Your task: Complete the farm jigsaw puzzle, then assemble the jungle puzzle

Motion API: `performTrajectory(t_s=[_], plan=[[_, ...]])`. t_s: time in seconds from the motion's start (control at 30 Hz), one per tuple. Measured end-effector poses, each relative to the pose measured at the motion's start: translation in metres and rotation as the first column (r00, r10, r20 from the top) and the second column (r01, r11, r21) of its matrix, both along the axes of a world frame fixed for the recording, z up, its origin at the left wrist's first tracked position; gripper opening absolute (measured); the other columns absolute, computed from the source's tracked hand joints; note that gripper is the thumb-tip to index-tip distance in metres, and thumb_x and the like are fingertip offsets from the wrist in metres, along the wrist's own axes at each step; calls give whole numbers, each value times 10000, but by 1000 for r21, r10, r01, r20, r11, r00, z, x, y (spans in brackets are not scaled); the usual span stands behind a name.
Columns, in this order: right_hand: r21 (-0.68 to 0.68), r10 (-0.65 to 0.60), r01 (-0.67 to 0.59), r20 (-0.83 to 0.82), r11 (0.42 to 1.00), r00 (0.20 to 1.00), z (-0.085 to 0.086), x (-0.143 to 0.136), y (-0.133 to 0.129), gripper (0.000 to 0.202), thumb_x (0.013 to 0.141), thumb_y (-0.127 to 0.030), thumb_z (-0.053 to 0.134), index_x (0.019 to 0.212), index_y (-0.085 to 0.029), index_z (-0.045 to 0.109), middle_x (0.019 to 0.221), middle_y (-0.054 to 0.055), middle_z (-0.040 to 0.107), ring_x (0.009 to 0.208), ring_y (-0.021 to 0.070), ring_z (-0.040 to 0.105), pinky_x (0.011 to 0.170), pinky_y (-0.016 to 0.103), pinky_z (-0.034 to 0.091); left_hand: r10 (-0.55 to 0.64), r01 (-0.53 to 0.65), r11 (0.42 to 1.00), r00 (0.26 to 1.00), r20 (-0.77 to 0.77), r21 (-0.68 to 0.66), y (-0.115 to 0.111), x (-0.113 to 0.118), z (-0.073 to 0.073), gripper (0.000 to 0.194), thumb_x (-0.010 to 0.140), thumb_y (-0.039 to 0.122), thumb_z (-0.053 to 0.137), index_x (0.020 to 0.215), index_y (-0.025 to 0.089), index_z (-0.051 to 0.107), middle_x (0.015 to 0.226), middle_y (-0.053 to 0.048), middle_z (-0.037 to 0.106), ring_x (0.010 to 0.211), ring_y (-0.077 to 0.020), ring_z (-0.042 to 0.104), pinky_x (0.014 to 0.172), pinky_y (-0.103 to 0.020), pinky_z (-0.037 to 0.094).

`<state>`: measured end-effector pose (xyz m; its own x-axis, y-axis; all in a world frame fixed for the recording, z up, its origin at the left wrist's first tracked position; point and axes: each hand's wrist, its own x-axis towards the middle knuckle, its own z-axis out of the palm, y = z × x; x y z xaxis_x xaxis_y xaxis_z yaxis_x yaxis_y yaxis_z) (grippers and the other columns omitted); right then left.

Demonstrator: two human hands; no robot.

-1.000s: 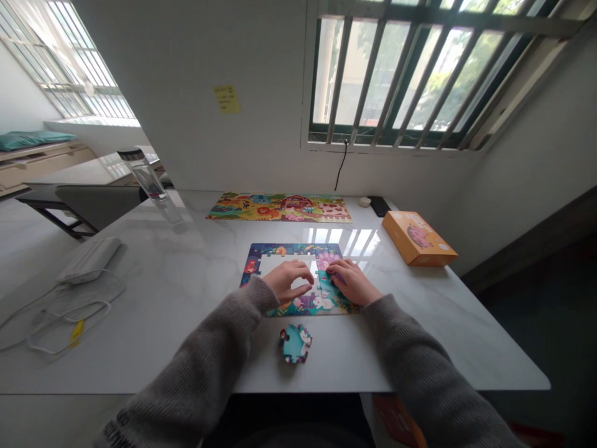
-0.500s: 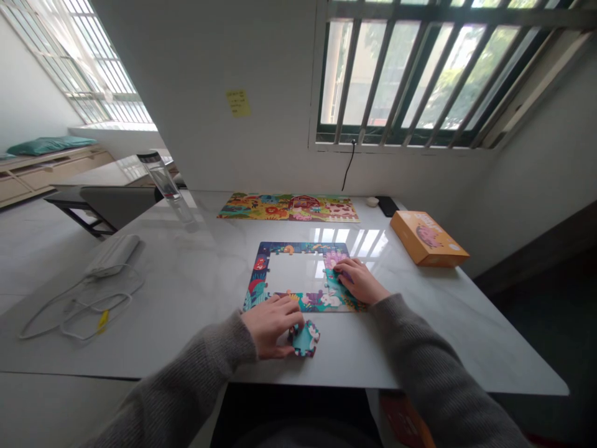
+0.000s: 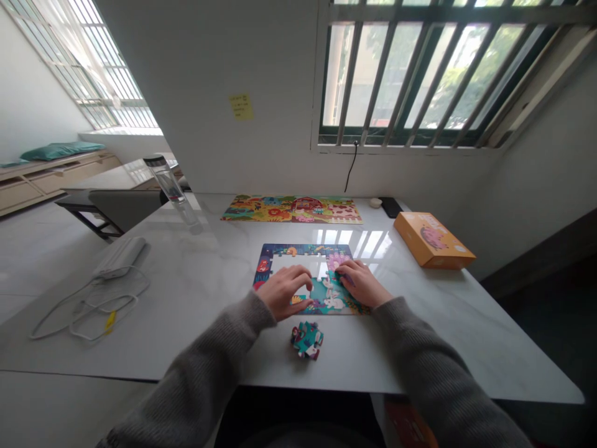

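A partly assembled jigsaw puzzle [image 3: 263,264] with a dark blue top edge lies on the white table, its frame around a bare middle. My left hand [image 3: 288,291] is over its lower left part, thumb and fingers apart, beside a teal piece [image 3: 319,290] at the lower right of the opening. My right hand [image 3: 360,281] rests on the puzzle's right side, fingers stretched over a purple and teal area. Nearer to me, a small pile of loose pieces [image 3: 308,340] lies on the table below the puzzle.
A finished farm-picture puzzle [image 3: 291,210] lies at the back. An orange box [image 3: 433,241] and a black phone [image 3: 390,207] are at the right. At the left are a clear bottle [image 3: 165,180] and a white device [image 3: 122,257] with a cable.
My left hand has moved up from the loose pile to the puzzle. A teal piece now lies in the lower right of the opening. The view has shifted slightly.
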<state>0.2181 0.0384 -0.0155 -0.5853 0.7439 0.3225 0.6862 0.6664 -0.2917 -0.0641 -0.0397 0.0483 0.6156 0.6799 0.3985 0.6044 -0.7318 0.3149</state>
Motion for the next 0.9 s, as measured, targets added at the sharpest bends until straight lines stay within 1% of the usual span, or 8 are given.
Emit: performTrajectory(t_s=[0.1,0.2,0.3,0.43,0.6,0.77,0.83,0.9], plan=[[28,-15,17,-77,999,997,5,-6,-4,242,956,-204,485,1106,-230,672,1132,91,666,1095,265,544,990,429,434,60,-66,996,995,80,66,25,14,-9,139,868,291,658,940,204,577,1125,-83,615,1051,-241,603,929,-383,479],[-6,-48,49,-284,999,958,14,-15,-11,265,985,-238,443,1150,-236,651,1090,85,684,1062,259,584,975,436,451,109,-120,989,987,119,87,42,22,-22,104,886,282,637,916,204,576,1135,-88,610,1053,-245,604,943,-399,475],[-153,-133,66,-488,986,863,22,-26,-19,311,1002,-314,436,1266,-246,585,991,56,699,916,231,637,869,402,508,138,-145,987,985,102,72,50,24,-38,111,884,297,643,906,204,587,1106,-85,610,982,-237,616,902,-395,490],[-222,-140,10,-574,975,807,23,-37,-24,353,967,-360,512,1297,-242,558,942,36,679,841,198,638,806,353,516,152,-160,984,983,99,73,53,23,-52,133,871,307,666,901,202,591,1128,-78,602,929,-218,622,870,-377,498],[-289,-153,-45,-625,956,765,15,-44,-21,358,930,-368,553,1260,-230,574,896,31,641,791,185,614,739,324,514,154,-169,981,978,142,100,48,30,-54,146,859,307,688,907,206,593,1115,-73,607,934,-219,621,858,-370,503],[-328,-157,-86,-647,941,746,13,-47,-21,314,908,-391,581,1176,-230,605,1051,57,662,873,195,621,818,356,520,119,-134,986,980,158,94,42,35,-52,144,860,281,675,963,208,607,1172,-83,614,928,-210,637,870,-370,514],[-353,-175,-101,-666,930,725,13,-47,-21,289,897,-425,604,1104,-224,610,984,46,660,831,187,612,767,339,523,115,-133,986,978,171,96,42,34,-51,128,869,250,651,985,214,611,1233,-86,615,1014,-226,638,923,-384,506],[-397,-212,-138,-715,907,666,13,-47,-20,292,860,-465,657,999,-218,591,873,22,637,750,170,595,683,310,517,123,-145,984,974,190,107,42,33,-51,130,890,223,611,1020,223,617,1290,-85,608,1104,-237,623,973,-398,491]])
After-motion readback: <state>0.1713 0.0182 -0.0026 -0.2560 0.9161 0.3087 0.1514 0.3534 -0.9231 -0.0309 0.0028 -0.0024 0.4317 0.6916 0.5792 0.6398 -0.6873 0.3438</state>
